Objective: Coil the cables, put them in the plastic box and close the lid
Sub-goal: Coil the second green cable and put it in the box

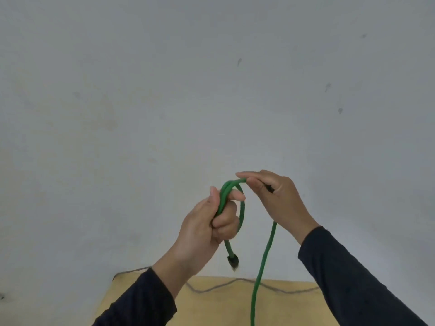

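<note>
I hold a green cable [266,252] up in front of a pale wall. My left hand [207,227] is closed around a small loop of it, and the cable's black plug [233,261] hangs just below that fist. My right hand [275,196] pinches the top of the loop between thumb and fingers. From there the free length drops straight down past the bottom edge of the view. The plastic box and its lid are out of sight.
A light wooden table [211,307] lies below my hands at the bottom of the view. A thin grey cable [211,288] runs across its far edge. The grey-white wall [211,90] fills everything above.
</note>
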The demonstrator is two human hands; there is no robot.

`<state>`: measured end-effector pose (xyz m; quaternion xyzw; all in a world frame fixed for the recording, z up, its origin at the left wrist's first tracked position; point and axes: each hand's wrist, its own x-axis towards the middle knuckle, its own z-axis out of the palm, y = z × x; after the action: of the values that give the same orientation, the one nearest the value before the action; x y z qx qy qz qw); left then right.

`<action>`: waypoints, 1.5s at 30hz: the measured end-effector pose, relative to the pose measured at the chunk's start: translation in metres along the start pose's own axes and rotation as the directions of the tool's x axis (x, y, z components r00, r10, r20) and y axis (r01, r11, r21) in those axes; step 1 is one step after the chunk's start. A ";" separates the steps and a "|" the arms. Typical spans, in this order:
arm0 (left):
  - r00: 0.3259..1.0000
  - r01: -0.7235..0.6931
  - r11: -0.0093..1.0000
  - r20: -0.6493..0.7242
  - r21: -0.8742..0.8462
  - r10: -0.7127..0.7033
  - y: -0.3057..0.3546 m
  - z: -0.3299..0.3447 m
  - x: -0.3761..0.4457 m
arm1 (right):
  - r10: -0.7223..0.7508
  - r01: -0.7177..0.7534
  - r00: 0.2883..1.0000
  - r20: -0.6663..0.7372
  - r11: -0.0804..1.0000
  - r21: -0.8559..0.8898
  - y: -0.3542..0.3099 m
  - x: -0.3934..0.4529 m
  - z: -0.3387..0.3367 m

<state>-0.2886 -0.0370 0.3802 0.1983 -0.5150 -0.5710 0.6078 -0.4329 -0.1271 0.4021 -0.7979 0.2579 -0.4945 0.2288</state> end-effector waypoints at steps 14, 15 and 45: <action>0.841 -0.256 0.908 -0.387 0.331 0.378 0.064 -0.039 0.056 | -0.091 0.219 0.932 0.350 0.912 -0.346 -0.034 -0.053 0.046; 0.869 -0.165 0.850 -0.334 0.501 0.365 0.054 -0.041 0.051 | -0.113 0.240 0.934 0.338 0.901 -0.361 -0.040 -0.047 0.035; 0.829 -0.195 0.929 -0.454 0.315 0.328 0.050 -0.045 0.037 | -0.116 0.236 0.929 0.353 0.918 -0.320 -0.049 -0.079 0.069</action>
<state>-0.2324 -0.0725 0.4191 0.3422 -0.4319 -0.3397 0.7622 -0.3911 -0.0315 0.3510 -0.9169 0.2280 -0.3192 0.0739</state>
